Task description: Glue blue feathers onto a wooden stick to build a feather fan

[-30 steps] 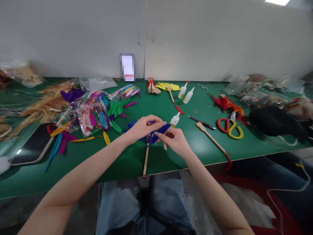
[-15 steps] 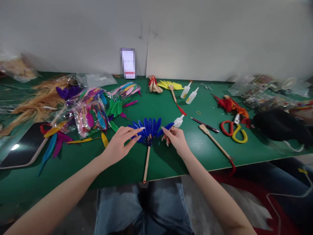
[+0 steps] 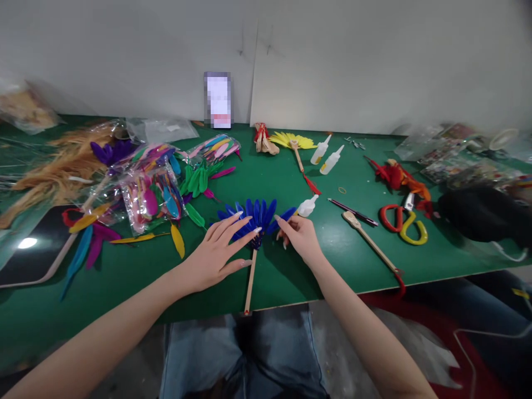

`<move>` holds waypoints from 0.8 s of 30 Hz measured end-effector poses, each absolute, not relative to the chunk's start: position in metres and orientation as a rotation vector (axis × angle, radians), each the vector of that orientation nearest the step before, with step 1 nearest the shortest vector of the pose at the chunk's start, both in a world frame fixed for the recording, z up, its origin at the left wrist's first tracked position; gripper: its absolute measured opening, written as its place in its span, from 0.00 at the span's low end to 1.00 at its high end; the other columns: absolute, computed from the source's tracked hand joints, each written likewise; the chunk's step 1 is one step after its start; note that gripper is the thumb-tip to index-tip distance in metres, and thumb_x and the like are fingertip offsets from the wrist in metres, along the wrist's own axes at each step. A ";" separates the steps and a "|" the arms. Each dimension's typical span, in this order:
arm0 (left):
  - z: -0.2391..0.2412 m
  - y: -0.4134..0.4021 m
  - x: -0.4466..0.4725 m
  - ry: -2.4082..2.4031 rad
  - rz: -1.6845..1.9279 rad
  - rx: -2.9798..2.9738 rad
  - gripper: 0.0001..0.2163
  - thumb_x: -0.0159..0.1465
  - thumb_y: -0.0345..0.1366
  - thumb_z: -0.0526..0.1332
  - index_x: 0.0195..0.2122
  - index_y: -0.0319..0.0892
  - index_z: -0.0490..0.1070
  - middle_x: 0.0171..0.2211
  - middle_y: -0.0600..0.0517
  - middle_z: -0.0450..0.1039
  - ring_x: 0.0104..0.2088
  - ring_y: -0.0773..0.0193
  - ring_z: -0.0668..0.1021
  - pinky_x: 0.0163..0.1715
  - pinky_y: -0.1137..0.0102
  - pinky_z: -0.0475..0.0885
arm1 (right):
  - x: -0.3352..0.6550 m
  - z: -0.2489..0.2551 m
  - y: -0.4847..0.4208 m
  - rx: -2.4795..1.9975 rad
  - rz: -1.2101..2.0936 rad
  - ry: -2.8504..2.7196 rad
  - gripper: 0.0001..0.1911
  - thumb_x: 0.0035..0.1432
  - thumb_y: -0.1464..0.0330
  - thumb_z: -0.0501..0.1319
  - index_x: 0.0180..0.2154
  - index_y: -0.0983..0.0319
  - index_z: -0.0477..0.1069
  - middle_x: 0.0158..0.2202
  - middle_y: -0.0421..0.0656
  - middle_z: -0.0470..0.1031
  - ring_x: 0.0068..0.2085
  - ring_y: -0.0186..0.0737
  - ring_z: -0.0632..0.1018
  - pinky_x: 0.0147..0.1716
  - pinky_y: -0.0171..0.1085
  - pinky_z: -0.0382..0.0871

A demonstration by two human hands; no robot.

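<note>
A fan of blue feathers [image 3: 260,215] on a wooden stick [image 3: 250,280] lies flat on the green table [image 3: 291,271], the stick pointing toward me. My left hand [image 3: 216,252] rests over the fan's left side with fingers stretched out and spread, fingertips on the feathers. My right hand [image 3: 300,238] sits at the fan's right edge, its fingers curled, the forefinger tip touching the outermost blue feather [image 3: 282,217]. A small white glue bottle [image 3: 307,206] lies just beyond my right hand.
Bags of coloured feathers [image 3: 153,191] and loose feathers lie left, with a dark tablet [image 3: 37,246] at the left edge. A yellow feather fan [image 3: 293,141], two glue bottles [image 3: 326,155], a wooden stick [image 3: 369,241], red and yellow scissors [image 3: 401,221] lie right.
A second ago both hands held the fan raised, pinching a blue feather. The fan now lies flat on the table, the left hand has opened over it, and the right touches its edge.
</note>
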State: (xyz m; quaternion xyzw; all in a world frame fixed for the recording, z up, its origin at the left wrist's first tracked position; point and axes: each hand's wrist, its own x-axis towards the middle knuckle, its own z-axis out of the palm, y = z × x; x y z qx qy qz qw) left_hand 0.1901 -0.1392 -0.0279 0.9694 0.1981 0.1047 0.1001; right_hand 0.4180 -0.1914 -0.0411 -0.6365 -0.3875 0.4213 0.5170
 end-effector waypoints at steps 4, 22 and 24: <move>-0.028 -0.141 0.191 0.561 0.327 2.841 0.27 0.68 0.49 0.49 0.65 0.48 0.51 0.66 0.45 0.47 0.65 0.45 0.50 0.60 0.49 0.51 | 0.418 -0.042 -0.191 -1.545 1.024 -0.950 0.19 0.51 0.57 0.63 0.17 0.60 0.62 0.15 0.39 0.72 0.12 0.28 0.66 0.12 0.31 0.62; -0.035 -0.144 0.193 0.520 0.261 2.867 0.28 0.66 0.53 0.49 0.65 0.48 0.51 0.67 0.45 0.47 0.66 0.47 0.50 0.61 0.49 0.49 | 0.419 -0.048 -0.188 -1.599 1.020 -1.002 0.21 0.52 0.53 0.62 0.19 0.60 0.62 0.17 0.40 0.73 0.12 0.29 0.66 0.12 0.31 0.62; -0.035 -0.144 0.193 0.532 0.264 2.857 0.28 0.66 0.53 0.49 0.65 0.48 0.52 0.66 0.45 0.48 0.66 0.47 0.51 0.61 0.49 0.50 | 0.419 -0.048 -0.188 -1.606 1.007 -1.016 0.21 0.52 0.52 0.62 0.18 0.60 0.62 0.17 0.40 0.74 0.12 0.29 0.67 0.12 0.31 0.62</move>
